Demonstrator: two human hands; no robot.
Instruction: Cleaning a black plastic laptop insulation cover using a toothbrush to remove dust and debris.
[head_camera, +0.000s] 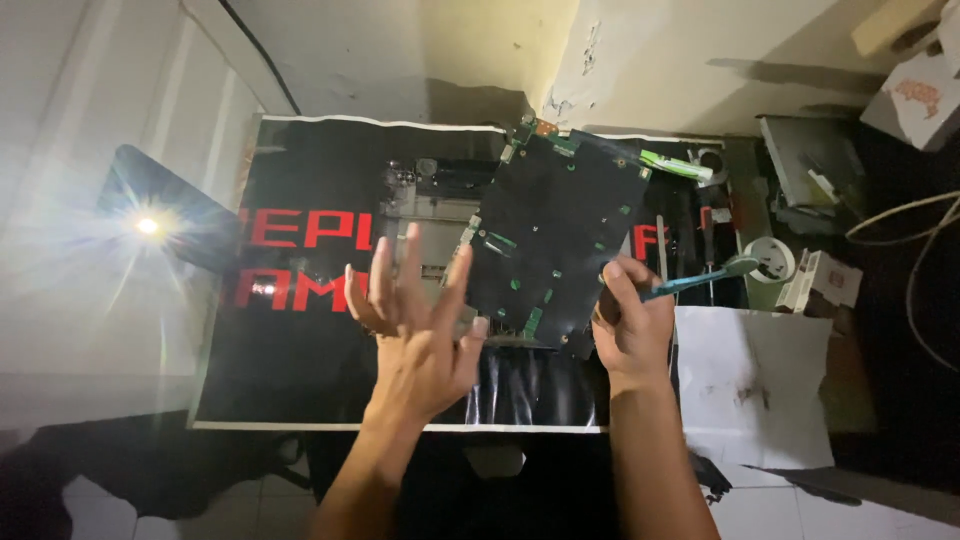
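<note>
Circuit board (555, 235) stood tilted between our hands, its long axis running away from us; right hand (630, 325) gripped its corner and a teal brush (700, 277), left hand (420, 325) splayed, empty, beside it.

room dim, corners near black. small lamp (147, 226) at left throws hard starburst glare, washing out wall beside it. glossy black mat (300, 330) catches streaky reflections. right side sinks into shadow. fingers of left hand (415, 330) slightly motion-blurred. wide-angle bend at edges.
</note>
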